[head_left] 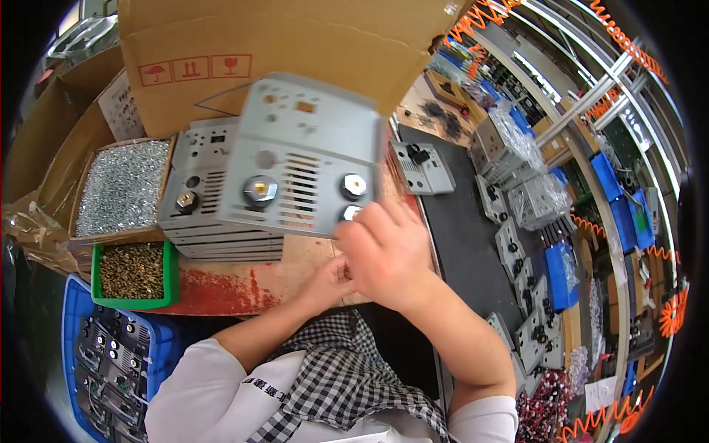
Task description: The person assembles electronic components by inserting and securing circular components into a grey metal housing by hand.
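A grey sheet-metal panel [325,140] with slots, round holes and several hex-shaped metal fittings is raised and tilted above the workbench. My right hand [388,255] grips it at the lower right corner, next to a fitting. Just below the panel, my left hand [329,282] has its fingers curled together, and the right hand partly covers them. What the left fingers hold, if anything, is hidden. Behind the raised panel, a stack of similar grey panels [221,247] sits on the bench, the top one with a fitting [187,199] in it.
Left of the stack are a box of small silvery parts [122,184] and a green bin [171,277] of brass-coloured pieces. A blue crate [74,295] with assembled panels stands lower left. Cardboard [295,44] rises behind. To the right runs a dark conveyor belt [465,244] carrying panels.
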Motion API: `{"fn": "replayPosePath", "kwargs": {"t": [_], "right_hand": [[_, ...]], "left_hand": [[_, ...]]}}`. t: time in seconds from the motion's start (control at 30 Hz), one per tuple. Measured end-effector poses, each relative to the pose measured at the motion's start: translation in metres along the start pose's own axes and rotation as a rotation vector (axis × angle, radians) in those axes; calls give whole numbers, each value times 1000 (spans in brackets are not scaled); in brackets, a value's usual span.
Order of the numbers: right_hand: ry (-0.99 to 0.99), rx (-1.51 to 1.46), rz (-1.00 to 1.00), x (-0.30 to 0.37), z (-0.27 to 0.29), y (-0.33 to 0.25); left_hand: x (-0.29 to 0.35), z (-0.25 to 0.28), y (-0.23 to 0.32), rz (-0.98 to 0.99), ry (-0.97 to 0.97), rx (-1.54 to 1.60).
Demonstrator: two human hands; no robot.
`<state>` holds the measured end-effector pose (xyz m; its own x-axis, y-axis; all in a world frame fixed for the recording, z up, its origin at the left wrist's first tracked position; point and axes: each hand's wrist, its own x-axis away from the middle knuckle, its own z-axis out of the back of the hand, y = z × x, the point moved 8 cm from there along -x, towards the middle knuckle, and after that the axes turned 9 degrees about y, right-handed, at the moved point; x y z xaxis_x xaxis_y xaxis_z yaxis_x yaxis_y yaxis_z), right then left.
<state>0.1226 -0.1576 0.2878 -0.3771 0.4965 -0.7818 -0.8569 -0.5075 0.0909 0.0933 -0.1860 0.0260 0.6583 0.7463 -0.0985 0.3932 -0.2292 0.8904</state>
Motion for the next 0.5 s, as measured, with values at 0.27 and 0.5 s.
{"fn": "replayPosePath", "kwargs": {"t": [0.27, 0.5], "right_hand": [[-119, -81, 34, -41, -81, -19], [-128, -147, -66, -27, -90, -9]], "left_hand": [[4, -13, 34, 14, -72, -253], [2, -5, 26, 106, -72, -292]]}}
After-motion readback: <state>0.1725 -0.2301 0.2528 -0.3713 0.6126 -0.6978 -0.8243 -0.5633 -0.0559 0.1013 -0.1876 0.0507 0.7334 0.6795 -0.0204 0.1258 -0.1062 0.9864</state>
